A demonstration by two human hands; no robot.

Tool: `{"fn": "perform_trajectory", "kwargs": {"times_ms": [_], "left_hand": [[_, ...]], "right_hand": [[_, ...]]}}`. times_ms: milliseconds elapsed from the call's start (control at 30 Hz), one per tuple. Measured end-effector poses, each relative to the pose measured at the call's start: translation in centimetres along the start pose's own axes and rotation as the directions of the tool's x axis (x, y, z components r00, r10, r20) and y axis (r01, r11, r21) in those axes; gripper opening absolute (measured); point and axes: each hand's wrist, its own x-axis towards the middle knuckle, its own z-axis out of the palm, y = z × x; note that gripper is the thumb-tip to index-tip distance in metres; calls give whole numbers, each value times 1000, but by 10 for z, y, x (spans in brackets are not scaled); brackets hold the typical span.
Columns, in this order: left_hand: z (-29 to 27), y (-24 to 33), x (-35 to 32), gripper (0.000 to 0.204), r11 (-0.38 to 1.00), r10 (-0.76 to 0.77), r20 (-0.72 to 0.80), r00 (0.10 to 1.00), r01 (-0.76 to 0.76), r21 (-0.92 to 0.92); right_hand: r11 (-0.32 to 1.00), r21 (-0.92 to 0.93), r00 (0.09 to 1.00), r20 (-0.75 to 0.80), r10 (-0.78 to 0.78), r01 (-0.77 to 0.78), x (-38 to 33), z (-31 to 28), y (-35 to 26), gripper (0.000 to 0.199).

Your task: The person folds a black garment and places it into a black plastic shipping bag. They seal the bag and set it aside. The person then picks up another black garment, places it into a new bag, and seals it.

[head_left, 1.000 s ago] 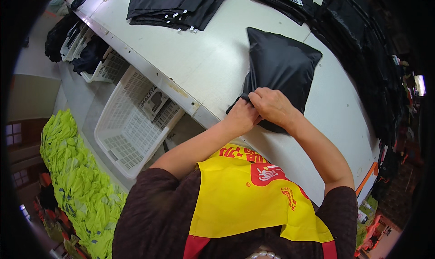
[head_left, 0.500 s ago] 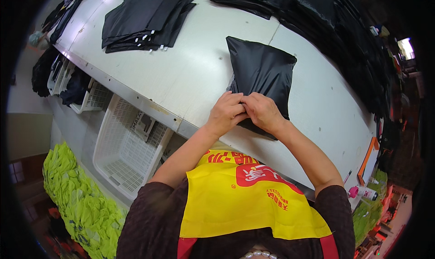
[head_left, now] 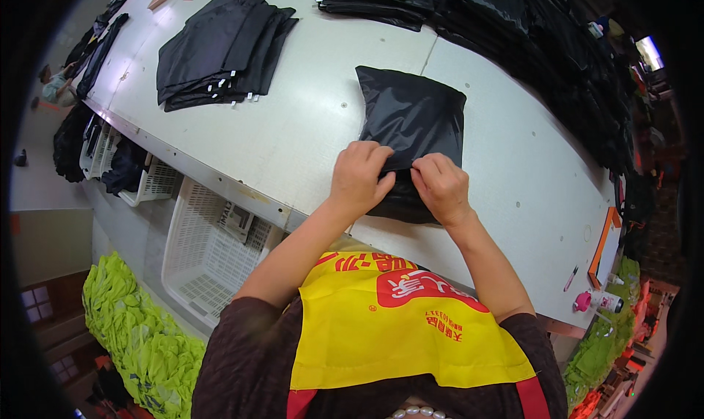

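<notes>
A glossy black plastic bag [head_left: 414, 115] lies on the white table in front of me, plump as if something flat is inside. My left hand [head_left: 359, 175] pinches a fold at the bag's near part, thumb and fingers pressed together. A little to the right, my right hand [head_left: 443, 187] grips the same fold with fingers curled. Between the two hands a dark strip of the bag shows, and its near portion hangs below them toward the table edge. What is inside the bag is hidden.
Folded black garments with small white tags [head_left: 224, 56] lie at the far left. Filled black bags [head_left: 513, 38] are stacked along the far right. A white plastic basket [head_left: 192, 254] stands below the table's left edge, beside bright green fabric [head_left: 139, 335]. A pink-capped bottle [head_left: 598, 302] is at right.
My hands have moved apart along the fold, where they were together before. The bag's upper part looks flatter, and the view has shifted slightly.
</notes>
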Motion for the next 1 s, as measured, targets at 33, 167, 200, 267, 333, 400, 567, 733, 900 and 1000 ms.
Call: {"fn": "perform_trajectory", "kwargs": {"times_ms": [33, 167, 200, 267, 333, 400, 567, 733, 900, 1000], "left_hand": [[5, -3, 8, 30, 995, 97, -14, 995, -96, 20], [26, -10, 15, 28, 974, 208, 5, 978, -208, 91], [26, -9, 17, 28, 972, 219, 15, 976, -220, 88], [27, -7, 23, 28, 967, 240, 36, 970, -242, 83], [30, 0, 32, 23, 932, 345, 28, 938, -346, 111], [35, 13, 39, 19, 910, 392, 38, 919, -394, 128], [53, 31, 54, 19, 890, 446, 137, 885, -455, 43], [51, 30, 46, 23, 944, 308, 243, 920, -327, 45], [47, 23, 32, 23, 966, 251, 215, 944, -259, 9], [45, 18, 28, 22, 951, 294, 206, 933, -307, 36]], "right_hand": [[1000, 25, 1000, -9, 17, -17, -4, 4, 0, 14], [977, 174, 992, -4, -125, 124, -17, 13, -4, 10], [965, 188, 983, -17, -182, 182, -17, 15, -6, 9], [981, 188, 984, 156, -81, 51, -20, 11, 5, 13], [965, 129, 891, 429, 151, -226, -23, 8, 13, 17], [873, 126, 751, 575, 323, -472, -21, 24, 33, 27], [539, 131, 465, 696, 547, -832, 2, 62, 88, 36], [606, 163, 548, 646, 531, -779, 26, 74, 100, 38], [781, 107, 679, 575, 456, -615, 25, 71, 82, 39], [873, 59, 754, 535, 382, -484, 20, 71, 62, 39]]}}
